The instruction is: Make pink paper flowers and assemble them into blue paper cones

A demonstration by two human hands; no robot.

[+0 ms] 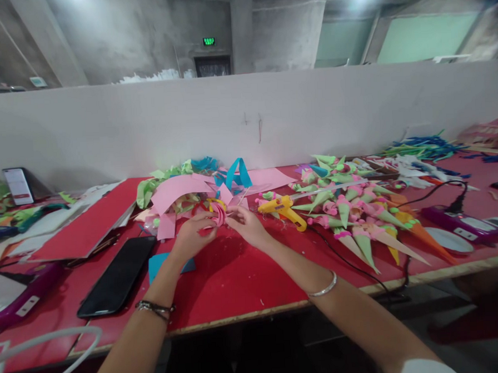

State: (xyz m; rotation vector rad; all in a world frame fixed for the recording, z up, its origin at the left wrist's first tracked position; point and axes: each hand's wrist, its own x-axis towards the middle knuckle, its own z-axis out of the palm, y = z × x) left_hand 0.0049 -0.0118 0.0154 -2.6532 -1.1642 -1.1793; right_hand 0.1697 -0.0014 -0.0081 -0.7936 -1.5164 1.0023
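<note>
My left hand (192, 235) and my right hand (246, 224) meet over the red table (229, 282), both pinched on a small rolled pink paper piece (219, 213) held between them. A curved pink paper sheet (178, 193) lies just behind my left hand. To the right of my right hand a yellow glue gun (281, 208) rests on the table. Beyond it spreads a pile of pink, green and orange paper cones (359, 214).
A black phone (118, 276) lies left of my left arm, with a blue card (159, 264) beside it. A red board (90, 225) and paper scraps sit at the left, a purple power strip (459, 223) with a black cable at the right. A white partition wall (245, 117) backs the table.
</note>
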